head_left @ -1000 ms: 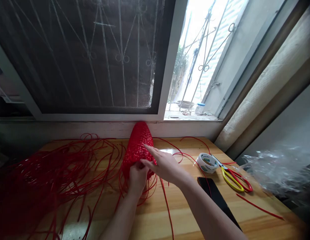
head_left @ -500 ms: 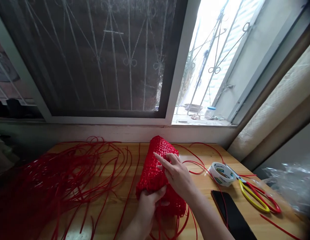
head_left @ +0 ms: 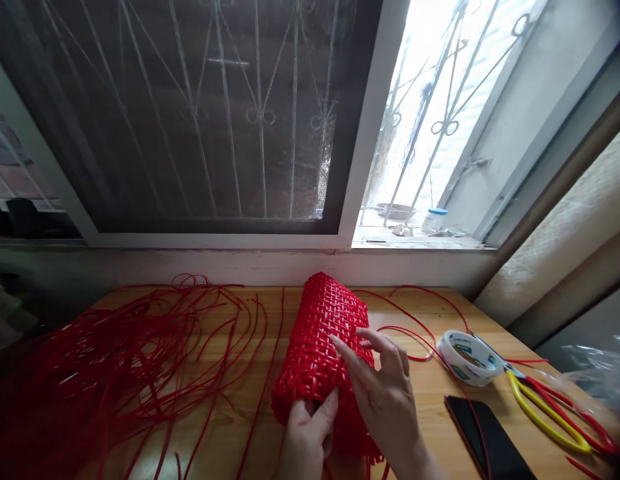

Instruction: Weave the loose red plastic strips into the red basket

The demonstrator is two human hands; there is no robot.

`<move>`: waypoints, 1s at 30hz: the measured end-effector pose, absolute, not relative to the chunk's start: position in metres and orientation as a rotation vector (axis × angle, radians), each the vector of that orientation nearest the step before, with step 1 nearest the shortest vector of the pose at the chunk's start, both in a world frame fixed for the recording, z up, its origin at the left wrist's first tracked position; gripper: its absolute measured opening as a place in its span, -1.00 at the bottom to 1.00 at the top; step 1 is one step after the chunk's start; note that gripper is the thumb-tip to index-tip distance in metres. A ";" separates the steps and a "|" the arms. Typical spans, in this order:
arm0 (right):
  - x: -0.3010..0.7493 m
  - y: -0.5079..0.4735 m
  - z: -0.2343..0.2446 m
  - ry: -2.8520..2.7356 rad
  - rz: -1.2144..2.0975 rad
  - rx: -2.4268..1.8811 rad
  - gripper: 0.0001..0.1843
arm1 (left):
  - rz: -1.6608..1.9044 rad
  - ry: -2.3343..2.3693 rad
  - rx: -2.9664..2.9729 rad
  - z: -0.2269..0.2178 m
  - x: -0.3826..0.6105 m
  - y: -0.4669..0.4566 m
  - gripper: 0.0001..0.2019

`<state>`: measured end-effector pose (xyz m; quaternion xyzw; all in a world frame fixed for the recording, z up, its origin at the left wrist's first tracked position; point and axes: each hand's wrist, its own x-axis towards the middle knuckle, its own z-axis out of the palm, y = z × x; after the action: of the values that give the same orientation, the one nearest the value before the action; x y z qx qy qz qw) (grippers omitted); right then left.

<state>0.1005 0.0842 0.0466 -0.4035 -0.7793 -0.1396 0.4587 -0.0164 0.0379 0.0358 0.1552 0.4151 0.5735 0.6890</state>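
Gripping the near rim of the red weave (head_left: 317, 347) with the left hand (head_left: 310, 430), fingertips partly hidden at the edge, likely to stop it from rolling. Resting the right hand (head_left: 383, 383) open along the right flank, seemingly touching with the index fingertip, perhaps as a second brace; clasping nothing visible. Setting the piece mid-table, far end toward the window (head_left: 215, 241), possibly for light on the mesh. Leaving tangled strands (head_left: 115, 360) across the left of the table (head_left: 227, 440), apart from the hands, probably for clearance. Parking tape (head_left: 457, 370), scissors (head_left: 517, 373) and phone (head_left: 500, 443) on the right, presumably within reach.
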 end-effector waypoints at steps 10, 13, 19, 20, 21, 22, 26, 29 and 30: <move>0.097 0.078 0.054 -1.864 -0.108 -0.803 -0.59 | 1.323 0.947 0.340 0.033 -0.015 0.033 -0.63; 0.096 0.072 0.058 -1.796 0.041 -0.806 -0.68 | 1.304 0.944 0.359 0.035 -0.014 0.033 -0.61; 0.095 0.073 0.059 -1.742 0.325 -0.873 -0.77 | 1.302 0.913 0.357 0.038 -0.015 0.039 -0.45; 0.095 0.074 0.058 -1.736 0.355 -0.886 -0.78 | 1.299 0.909 0.358 0.039 -0.015 0.039 -0.44; 0.095 0.075 0.056 -1.726 0.381 -0.896 -0.78 | 1.293 0.905 0.361 0.038 -0.015 0.039 -0.43; 0.095 0.077 0.055 -1.713 0.406 -0.900 -0.78 | 1.286 0.902 0.367 0.038 -0.015 0.040 -0.43; 0.094 0.079 0.054 -1.653 0.501 -0.844 -0.81 | 1.270 0.911 0.406 0.037 -0.017 0.040 -0.43; 0.094 0.079 0.058 -1.649 0.529 -0.843 -0.85 | 1.260 0.912 0.443 0.035 -0.018 0.041 -0.43; 0.094 0.078 0.059 -1.663 0.538 -0.853 -0.85 | 1.256 0.910 0.448 0.034 -0.019 0.041 -0.42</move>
<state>0.0941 0.0784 0.0588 -0.3624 -0.7065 0.2286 0.5633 -0.0187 0.0415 0.0342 0.2004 0.4070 0.5621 0.6915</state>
